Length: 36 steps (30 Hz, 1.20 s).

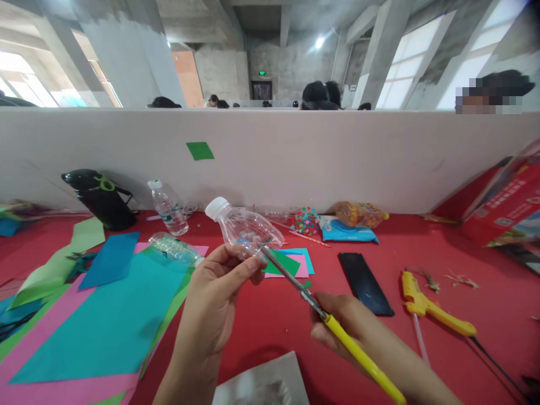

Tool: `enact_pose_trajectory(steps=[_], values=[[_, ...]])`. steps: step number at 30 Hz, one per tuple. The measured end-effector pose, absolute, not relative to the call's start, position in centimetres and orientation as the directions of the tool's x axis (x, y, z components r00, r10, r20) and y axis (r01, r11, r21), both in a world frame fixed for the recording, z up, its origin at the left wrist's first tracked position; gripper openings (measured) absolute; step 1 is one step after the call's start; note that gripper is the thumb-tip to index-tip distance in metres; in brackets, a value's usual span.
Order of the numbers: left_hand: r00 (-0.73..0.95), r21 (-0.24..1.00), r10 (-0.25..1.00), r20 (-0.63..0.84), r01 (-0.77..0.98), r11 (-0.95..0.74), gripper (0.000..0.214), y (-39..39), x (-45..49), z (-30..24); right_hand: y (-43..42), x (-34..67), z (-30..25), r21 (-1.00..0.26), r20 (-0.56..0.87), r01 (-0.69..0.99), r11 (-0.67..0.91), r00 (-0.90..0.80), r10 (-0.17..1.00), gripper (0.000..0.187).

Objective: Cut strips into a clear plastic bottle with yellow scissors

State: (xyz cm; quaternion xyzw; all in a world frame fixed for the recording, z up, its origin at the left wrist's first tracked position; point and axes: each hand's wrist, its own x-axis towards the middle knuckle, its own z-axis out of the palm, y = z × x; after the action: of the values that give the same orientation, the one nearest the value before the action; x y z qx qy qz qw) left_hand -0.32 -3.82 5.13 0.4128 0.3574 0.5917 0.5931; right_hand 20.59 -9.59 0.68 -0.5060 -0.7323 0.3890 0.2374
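Note:
My left hand [217, 287] pinches the edge of a clear plastic bottle top [240, 225], its white cap pointing up and to the left. The lower part of that bottle is cut away, leaving a flared, open end. Yellow-handled scissors [354, 349] are in my right hand [343, 320], whose fingers are partly hidden behind them. The blades reach up-left to the plastic beside my left fingertips; whether they are cutting into it I cannot tell.
Left lie coloured paper sheets [101, 326], two clear bottles [166, 211] and a black flask [99, 202]. Right are a phone [365, 284] and a yellow glue gun [434, 309]. Small paper stars [306, 219] and a blue packet [348, 229] sit by the white partition [270, 163].

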Motion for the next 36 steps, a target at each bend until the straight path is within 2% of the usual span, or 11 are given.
enact_pose_trajectory(steps=[12, 19, 28, 36], values=[[0.051, 0.926, 0.996, 0.073, -0.373, -0.049, 0.011, -3.75, -0.43, 4.99, -9.41, 20.44, 0.98, -0.841, -0.044, 0.513, 0.171, -0.379, 0.924, 0.054], [0.060, 0.928, 0.996, 0.058, -0.372, -0.032, 0.012, -3.64, -0.49, 4.93, -9.34, 20.36, 0.58, -0.848, -0.031, 0.499, 0.177, -0.381, 0.924, 0.047], [0.057, 0.938, 0.997, 0.049, -0.345, -0.026, 0.015, -3.44, -0.82, 5.15, -8.87, 20.33, 0.11, -0.830, -0.055, 0.533, 0.162, -0.368, 0.928, 0.049], [0.163, 0.959, 0.986, 0.030, -0.284, 0.017, 0.015, -3.43, -0.81, 4.77, -9.77, 19.99, 0.37, -0.844, -0.018, 0.503, 0.188, -0.377, 0.926, 0.047]])
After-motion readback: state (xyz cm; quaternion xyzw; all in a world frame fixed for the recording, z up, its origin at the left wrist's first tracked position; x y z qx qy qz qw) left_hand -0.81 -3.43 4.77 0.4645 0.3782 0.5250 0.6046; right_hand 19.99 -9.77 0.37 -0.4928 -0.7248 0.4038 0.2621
